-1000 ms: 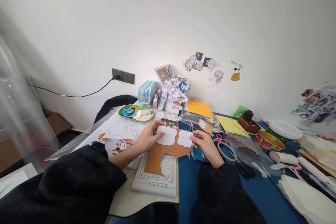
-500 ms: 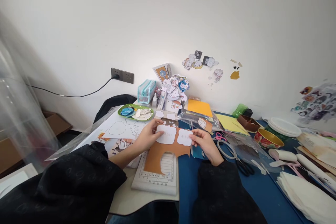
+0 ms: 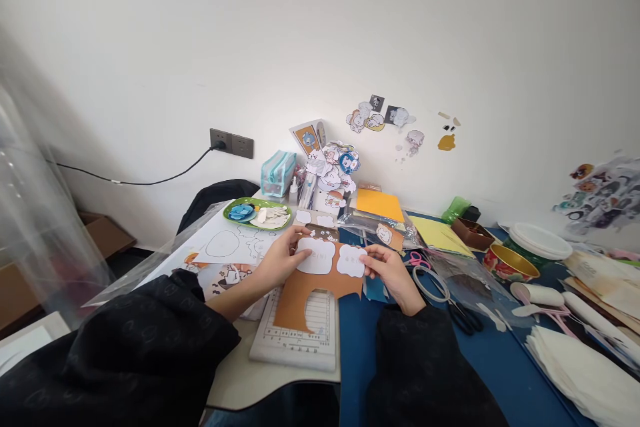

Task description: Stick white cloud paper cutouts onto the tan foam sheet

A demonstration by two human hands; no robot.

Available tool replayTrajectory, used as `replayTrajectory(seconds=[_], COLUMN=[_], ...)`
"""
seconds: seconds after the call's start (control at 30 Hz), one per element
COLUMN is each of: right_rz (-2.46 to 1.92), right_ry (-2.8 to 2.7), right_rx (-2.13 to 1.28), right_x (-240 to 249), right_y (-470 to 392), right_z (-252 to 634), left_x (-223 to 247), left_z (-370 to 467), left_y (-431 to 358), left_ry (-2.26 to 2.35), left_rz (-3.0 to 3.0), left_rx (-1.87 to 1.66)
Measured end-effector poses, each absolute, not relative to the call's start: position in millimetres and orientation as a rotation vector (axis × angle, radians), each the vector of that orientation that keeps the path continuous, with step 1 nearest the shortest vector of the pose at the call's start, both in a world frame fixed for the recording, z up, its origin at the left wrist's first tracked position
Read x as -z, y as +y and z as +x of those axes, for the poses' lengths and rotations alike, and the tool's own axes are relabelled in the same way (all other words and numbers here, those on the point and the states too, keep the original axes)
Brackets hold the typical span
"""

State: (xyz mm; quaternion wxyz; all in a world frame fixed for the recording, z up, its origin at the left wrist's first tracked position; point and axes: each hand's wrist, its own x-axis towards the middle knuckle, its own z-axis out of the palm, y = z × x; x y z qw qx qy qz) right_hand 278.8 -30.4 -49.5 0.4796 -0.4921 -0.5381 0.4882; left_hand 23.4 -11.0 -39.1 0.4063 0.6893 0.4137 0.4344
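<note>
My left hand (image 3: 289, 255) pinches the upper left of an orange-brown sheet (image 3: 295, 293) and a larger white cutout (image 3: 316, 256) lying on it. On the right, my right hand (image 3: 385, 270) has its fingers closed on the edge of a smaller white cutout (image 3: 351, 261) over the same sheet. Both cutouts have wavy outlines and faint writing. The sheet has a curved piece cut out of its lower edge. Under it lies a pad of printed paper (image 3: 295, 351), partly covered.
A green tray (image 3: 257, 222) with blue and white pieces stands at the back left. Black-handled scissors (image 3: 465, 317), a clear tape roll (image 3: 431, 284), a gold-rimmed bowl (image 3: 511, 264) and stacked white tissues (image 3: 580, 377) lie to the right.
</note>
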Motion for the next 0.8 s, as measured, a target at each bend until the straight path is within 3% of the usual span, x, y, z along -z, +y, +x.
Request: replayTrajectory(seconds=[0.8], right_rz=[-1.22], right_ry=[-1.32], right_rx=[-1.178], right_x=[43.0], right_y=[-33.1], right_z=[275.5], left_x=[35.2], left_z=[24.8], left_y=[-12.6], left_ry=[1.071], left_rz=[1.709], left_rx=[-1.086])
